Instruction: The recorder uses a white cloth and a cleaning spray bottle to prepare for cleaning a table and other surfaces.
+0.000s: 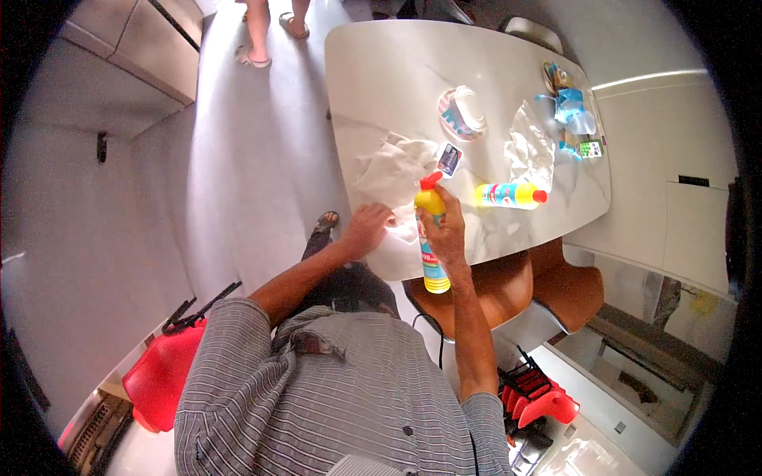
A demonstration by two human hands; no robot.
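My right hand [442, 229] grips a yellow plastic squeeze bottle [436, 275] with a red cap, upright in the picture at the near edge of a white marble-patterned table [381, 77]. To its left, my left hand [370, 225] rests by a bunched white cloth or bag [406, 238]; whether its fingers pinch it I cannot tell. A second yellow bottle [509, 196] with a red cap lies on its side to the right. Beyond my hands are a crumpled pale cloth [396, 159] and a small printed card or packet [449, 159].
Farther back stands a round container [467, 112]. Crumpled clear plastic [531, 149] and several small packets [570, 107] lie toward the right edge. Brown chairs [500, 285] stand under the near side. A red chair [164, 369] is at lower left. Another person's legs [259, 30] show at the top.
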